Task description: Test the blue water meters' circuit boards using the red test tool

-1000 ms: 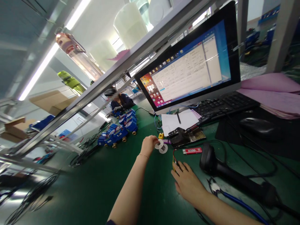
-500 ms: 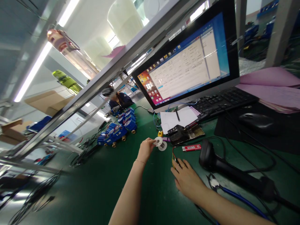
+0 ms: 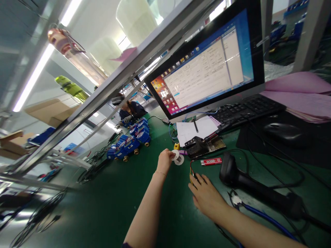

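Two hands | left hand (image 3: pixel 166 159) pinching white spool (image 3: pixel 179 159) near yellow block (image 3: pixel 176 146), fingertips part-hidden | right hand (image 3: pixel 209 195) covers wire ends (image 3: pixel 190 168), grip can't tell | vs earlier: left covers more spool, right unmoved

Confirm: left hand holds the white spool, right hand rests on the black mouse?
Wrong on the right hand: it is at the thin red and yellow wires, not on the black mouse, which lies untouched farther right. The left hand does hold the white spool. The head view shows both.
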The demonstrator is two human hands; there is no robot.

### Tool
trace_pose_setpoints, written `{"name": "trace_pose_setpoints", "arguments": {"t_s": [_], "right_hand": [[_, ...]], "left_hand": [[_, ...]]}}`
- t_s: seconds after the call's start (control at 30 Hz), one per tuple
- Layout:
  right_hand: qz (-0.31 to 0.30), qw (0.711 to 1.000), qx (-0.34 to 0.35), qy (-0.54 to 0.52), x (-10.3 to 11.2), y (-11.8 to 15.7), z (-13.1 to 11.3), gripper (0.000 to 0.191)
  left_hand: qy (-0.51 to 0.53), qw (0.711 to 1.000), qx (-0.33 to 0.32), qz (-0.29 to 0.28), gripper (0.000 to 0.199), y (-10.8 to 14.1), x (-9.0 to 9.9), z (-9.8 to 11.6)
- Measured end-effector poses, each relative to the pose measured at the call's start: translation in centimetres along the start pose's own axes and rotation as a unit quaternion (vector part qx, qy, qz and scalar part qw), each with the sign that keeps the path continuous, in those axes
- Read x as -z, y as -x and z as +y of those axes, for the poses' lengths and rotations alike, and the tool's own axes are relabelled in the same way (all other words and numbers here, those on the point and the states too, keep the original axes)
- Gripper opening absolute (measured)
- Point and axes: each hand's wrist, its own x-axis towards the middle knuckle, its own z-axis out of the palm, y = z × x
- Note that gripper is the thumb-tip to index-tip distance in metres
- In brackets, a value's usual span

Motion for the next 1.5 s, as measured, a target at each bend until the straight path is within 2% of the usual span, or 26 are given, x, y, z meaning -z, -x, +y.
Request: {"name": "trace_pose_setpoints", "arguments": {"t_s": [0.27,0.37,0.6,0.73,0.83,0.97,1.13,1.3,1.5], "right_hand": [[0.007,1.000,0.001,0.007,0.0,0.0,-0.1,0.037],[0.013,1.000,0.003,0.008,-0.1,0.0,-0.1,0.037],[0.014,1.000,0.003,0.010,-0.1,0.1,0.0,0.037],[0.019,1.000,0.008,0.016,-0.2,0.1,0.0,0.036],[0.029,0.999,0.011,0.019,-0.3,0.1,0.1,0.035],[0.040,0.999,0.010,0.020,-0.6,0.1,0.2,0.035],[0.041,0.999,0.007,0.017,-1.1,0.0,0.3,0.036],[0.031,0.999,0.003,0.010,-0.6,-0.1,0.2,0.036],[0.008,1.000,0.003,0.001,-0.1,0.1,0.1,0.037]], "left_hand": [[0.012,0.998,0.058,-0.002,0.010,-0.9,0.3,0.9],[0.007,0.997,0.075,-0.019,0.004,-1.3,0.5,1.2],[0.014,0.989,0.128,-0.073,0.010,-1.9,1.0,1.6],[0.029,0.980,0.172,-0.095,0.036,-2.8,1.2,0.9],[0.054,0.967,0.202,-0.148,0.048,-3.9,1.3,0.4],[0.112,0.935,0.219,-0.255,0.031,-4.9,0.9,0.4],[0.143,0.916,0.237,-0.292,0.025,-5.5,-0.5,0.7],[0.193,0.909,0.217,-0.299,0.026,-5.4,-0.6,0.7],[0.246,0.901,0.147,-0.326,0.020,-4.8,1.2,0.2]]}}
